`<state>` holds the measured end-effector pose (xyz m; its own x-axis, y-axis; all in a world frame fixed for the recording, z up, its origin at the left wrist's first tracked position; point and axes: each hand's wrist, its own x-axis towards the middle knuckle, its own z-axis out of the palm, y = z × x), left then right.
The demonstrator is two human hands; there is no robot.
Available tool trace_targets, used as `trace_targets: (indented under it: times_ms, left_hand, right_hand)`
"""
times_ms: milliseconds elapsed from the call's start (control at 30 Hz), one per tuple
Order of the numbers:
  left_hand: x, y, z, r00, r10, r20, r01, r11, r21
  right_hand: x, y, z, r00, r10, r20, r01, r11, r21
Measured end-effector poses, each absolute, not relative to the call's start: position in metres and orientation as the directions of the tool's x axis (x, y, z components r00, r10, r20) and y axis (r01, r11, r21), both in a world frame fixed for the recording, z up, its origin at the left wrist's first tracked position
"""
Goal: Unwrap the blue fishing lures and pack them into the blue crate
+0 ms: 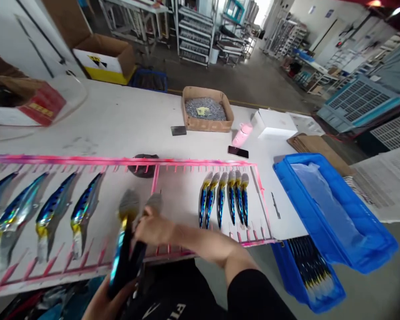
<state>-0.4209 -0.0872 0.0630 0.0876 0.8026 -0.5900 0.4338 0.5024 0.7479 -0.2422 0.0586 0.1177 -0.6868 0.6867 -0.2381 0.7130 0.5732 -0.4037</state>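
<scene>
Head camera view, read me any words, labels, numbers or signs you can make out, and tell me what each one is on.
"FI": white letters, cut off by the frame edge, on the person's black garment.
Red carton: yellow print, too blurred to read.
Open cardboard box: black-and-yellow mark on a white panel, unreadable.
Papers at the right: print too small to read.
Wall signs: too small to read.

There is only one view, from the person's head. It looks forward and steeply down at the white counter, close to the hands at the near edge, while the workshop floor and shelves appear far behind.
</scene>
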Motion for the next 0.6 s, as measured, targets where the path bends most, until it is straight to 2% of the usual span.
trace_targets:
  times_ms: [33, 133, 233, 433, 533, 600]
  left_hand:
    - [-0.401, -0.077, 0.062, 0.092, 0.801, -0.592, 0.363, 0.527, 0.769]
    - [-0.342, -0.044, 0.052, 0.208, 0.797, -0.567, 0.173, 0.54, 0.824]
    - [-0.293, -0.017, 0.033, 0.333, 0.744, -0.579, 0.079, 0.59, 0.803]
    - [-0.241, 0.012, -0.003, 0.308, 0.744, -0.593, 0.155, 0.576, 0.803]
    - [-0.232, 0.016, -0.007, 0.228, 0.762, -0.606, 0.253, 0.554, 0.793]
    - [-0.236, 0.014, -0.003, 0.215, 0.805, -0.553, 0.287, 0.489, 0.823]
  right_hand:
    - [-0.221, 0.063, 0.115, -0.634, 0.733, -0.246, 0.756, 0.519, -0.4]
    - [-0.162, 0.077, 0.104, -0.596, 0.756, -0.272, 0.794, 0.502, -0.342]
    - [-0.12, 0.086, 0.09, -0.507, 0.809, -0.298, 0.859, 0.446, -0.249]
    - [-0.085, 0.09, 0.049, -0.369, 0.885, -0.285, 0.928, 0.334, -0.165]
    - [-0.081, 0.086, 0.036, -0.321, 0.92, -0.226, 0.937, 0.274, -0.216]
    - [-0.08, 0.082, 0.036, -0.266, 0.948, -0.172, 0.936, 0.212, -0.28]
